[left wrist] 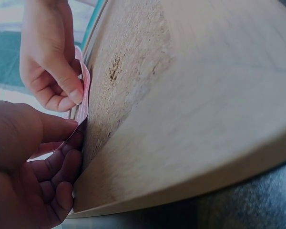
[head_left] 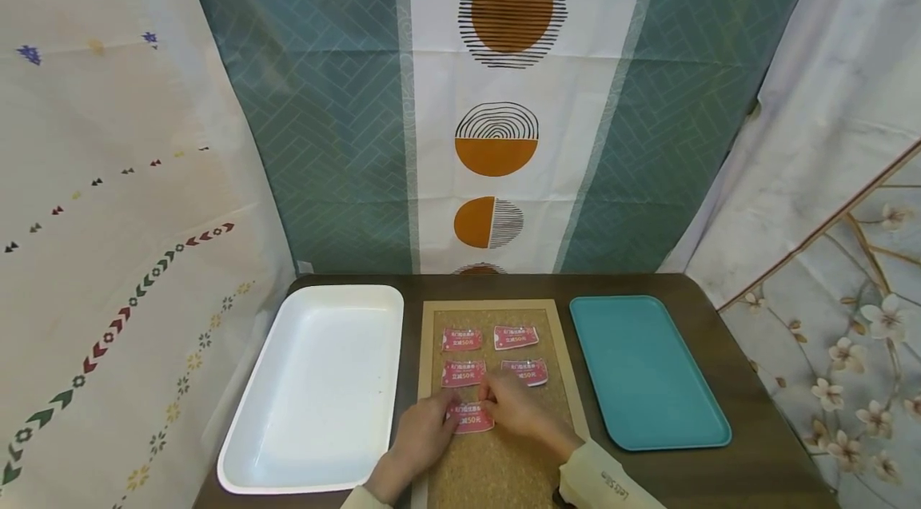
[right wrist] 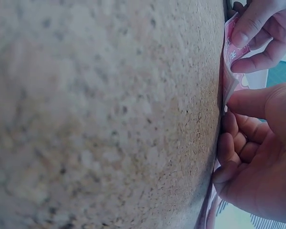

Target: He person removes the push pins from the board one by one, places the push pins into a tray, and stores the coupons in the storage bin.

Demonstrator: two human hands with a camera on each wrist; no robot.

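Note:
A pink paper coupon (head_left: 472, 418) with white lettering lies lowest on the cork board (head_left: 504, 461). My left hand (head_left: 424, 427) pinches its left end between thumb and fingers. At its upper right corner, my right hand (head_left: 520, 407) pinches the edge with thumb and curled fingers. Seen from the right wrist, the coupon (right wrist: 231, 57) bends up a little from the cork between the two hands. Something small and pale shows by the right thumb tip; I cannot tell what it is. More coupons of the same kind, such as one (head_left: 464, 373) just above, are on the board in two columns.
To the left stands a deep white tray (head_left: 392, 381), its rim close to the board. A flat teal tray (head_left: 647, 365) lies on the right. Both rest on a dark brown table (head_left: 777, 469). Behind hangs a patterned curtain (head_left: 338, 133).

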